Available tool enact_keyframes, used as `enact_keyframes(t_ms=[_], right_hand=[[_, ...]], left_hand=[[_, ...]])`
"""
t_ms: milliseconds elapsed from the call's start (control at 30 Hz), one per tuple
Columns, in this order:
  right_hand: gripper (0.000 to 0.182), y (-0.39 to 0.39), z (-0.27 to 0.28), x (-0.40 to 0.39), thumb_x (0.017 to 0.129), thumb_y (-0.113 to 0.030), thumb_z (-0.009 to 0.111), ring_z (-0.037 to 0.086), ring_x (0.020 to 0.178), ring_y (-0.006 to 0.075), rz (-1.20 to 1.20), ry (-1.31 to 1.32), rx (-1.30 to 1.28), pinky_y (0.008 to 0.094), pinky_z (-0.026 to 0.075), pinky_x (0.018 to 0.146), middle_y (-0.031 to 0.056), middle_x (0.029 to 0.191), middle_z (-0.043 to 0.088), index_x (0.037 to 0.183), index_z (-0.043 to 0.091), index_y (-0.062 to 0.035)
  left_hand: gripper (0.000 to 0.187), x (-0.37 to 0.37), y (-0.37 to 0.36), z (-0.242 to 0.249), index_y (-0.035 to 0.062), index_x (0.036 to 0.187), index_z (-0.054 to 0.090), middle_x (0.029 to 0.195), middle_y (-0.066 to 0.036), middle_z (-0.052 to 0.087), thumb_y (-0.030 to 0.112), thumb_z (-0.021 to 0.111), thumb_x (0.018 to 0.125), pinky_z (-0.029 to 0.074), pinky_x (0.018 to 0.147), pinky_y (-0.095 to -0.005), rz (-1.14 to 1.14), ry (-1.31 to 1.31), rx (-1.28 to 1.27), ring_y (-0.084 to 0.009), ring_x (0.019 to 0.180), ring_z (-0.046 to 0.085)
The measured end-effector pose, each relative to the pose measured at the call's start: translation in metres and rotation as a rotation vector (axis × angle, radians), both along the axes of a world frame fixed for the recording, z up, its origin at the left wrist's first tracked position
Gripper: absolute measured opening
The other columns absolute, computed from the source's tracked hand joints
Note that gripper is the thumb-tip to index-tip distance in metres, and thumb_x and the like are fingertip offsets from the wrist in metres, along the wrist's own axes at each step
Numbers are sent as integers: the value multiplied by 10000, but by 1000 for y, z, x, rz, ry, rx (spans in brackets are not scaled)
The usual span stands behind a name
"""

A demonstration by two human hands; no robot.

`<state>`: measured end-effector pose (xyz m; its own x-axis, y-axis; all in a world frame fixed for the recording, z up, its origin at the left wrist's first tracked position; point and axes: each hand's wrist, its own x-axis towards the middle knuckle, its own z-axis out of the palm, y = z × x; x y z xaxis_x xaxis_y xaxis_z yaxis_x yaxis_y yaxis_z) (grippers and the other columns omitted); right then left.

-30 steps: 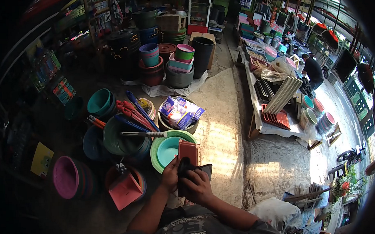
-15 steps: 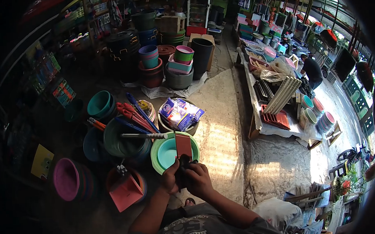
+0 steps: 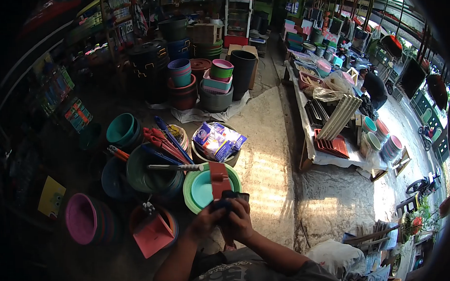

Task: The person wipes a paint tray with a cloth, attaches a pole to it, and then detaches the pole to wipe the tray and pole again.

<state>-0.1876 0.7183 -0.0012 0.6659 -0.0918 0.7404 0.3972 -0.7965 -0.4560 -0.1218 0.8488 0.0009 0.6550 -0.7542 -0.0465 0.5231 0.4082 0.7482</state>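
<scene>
In front of my body, both hands are closed round a small dark object (image 3: 229, 195) whose kind I cannot make out. My left hand (image 3: 207, 222) grips it from the left, with the thumb side up. From the right, my right hand (image 3: 239, 221) wraps its fingers over it. A flat reddish-brown strip (image 3: 219, 178) sticks up from between the hands, away from me; whether it is joined to the dark object is hidden. Beneath the strip stand a pale green basin (image 3: 188, 184) and a turquoise basin (image 3: 202, 189) nested inside it.
Purple-white packets (image 3: 219, 141) fill a tub beyond the basins. Buckets, a red dustpan (image 3: 153, 237) and long-handled tools (image 3: 165, 146) crowd the left. A goods table (image 3: 329, 159) runs along the right, where a person in dark clothes (image 3: 375, 88) bends. A white sack (image 3: 335, 255) lies near my right.
Both hands have turned and shifted slightly. The dark object now shows more beyond my right fingers, and the brown strip looks bent instead of straight.
</scene>
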Motion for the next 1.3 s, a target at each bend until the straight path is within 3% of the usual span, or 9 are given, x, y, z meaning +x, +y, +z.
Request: enact_keyframes(t_ms=[33, 167, 200, 300, 467, 733, 1033, 1233, 1300], right_hand=[[423, -3, 9, 8, 590, -131, 732, 494, 1035, 348, -49, 22, 58, 412, 400, 908, 130, 1120, 553, 998, 624, -95], [419, -1, 24, 16, 595, -134, 709, 494, 1056, 342, -47, 55, -1, 424, 400, 911, 131, 1139, 551, 1002, 621, -90], [418, 0, 23, 11, 619, -140, 692, 488, 1070, 331, -25, 86, -48, 427, 394, 910, 124, 1161, 542, 1025, 609, -91], [457, -2, -7, -14, 623, -149, 694, 481, 1083, 313, 55, 143, -199, 431, 387, 908, 110, 1188, 524, 1067, 593, -112], [407, 2, -21, -13, 595, -163, 718, 489, 1046, 320, 69, 133, -130, 427, 398, 903, 100, 1123, 543, 984, 618, -101], [435, -7, -41, -33, 621, -200, 711, 488, 1064, 326, 141, 92, -205, 445, 394, 894, 147, 1186, 508, 1027, 586, -110], [375, 6, -6, -13, 599, -213, 730, 489, 1071, 306, 62, 112, -279, 431, 411, 862, 104, 1200, 510, 954, 615, -178], [339, -17, -98, -57, 623, -195, 710, 504, 992, 315, 155, 280, -206, 417, 425, 806, 116, 1103, 533, 945, 620, -137], [248, -29, -128, -59, 609, -154, 724, 532, 944, 331, 52, 618, 37, 403, 445, 802, 132, 1024, 583, 843, 653, -115]], left_hand=[[471, -3, -2, -3, 16, 1320, 360, 1234, -92, 486, 144, 530, 899, 379, 979, -337, -31, -264, 215, -189, 1147, 478], [527, -4, -5, 24, 12, 1320, 360, 1262, -105, 461, 166, 577, 865, 364, 988, -348, 109, -311, 87, -196, 1168, 459], [487, 2, -3, 19, 8, 1306, 389, 1201, -136, 525, 128, 556, 864, 441, 912, -344, 81, 61, -110, -225, 1047, 568], [489, 17, 7, 9, 20, 1290, 400, 1174, -99, 530, 156, 571, 853, 375, 975, -320, 140, 227, -182, -201, 1082, 525], [344, -8, -19, 3, 22, 1211, 478, 1093, -80, 583, 241, 491, 946, 465, 840, -327, 318, -87, 154, -185, 961, 585], [380, 39, -4, 41, 47, 1201, 485, 1120, -75, 579, 337, 404, 970, 467, 878, -341, 538, 242, -74, -204, 1019, 582], [458, 31, -11, -19, 29, 1263, 431, 1168, -75, 549, 369, 437, 956, 446, 902, -333, 650, 267, 68, -201, 1049, 557], [451, 43, 41, 19, 16, 1244, 448, 1170, -84, 548, 359, 455, 950, 429, 924, -350, 863, 141, 62, -205, 1046, 561], [446, 40, 58, 24, 15, 1227, 462, 1163, -85, 552, 361, 464, 946, 426, 927, -354, 892, 68, 105, -202, 1043, 561]])
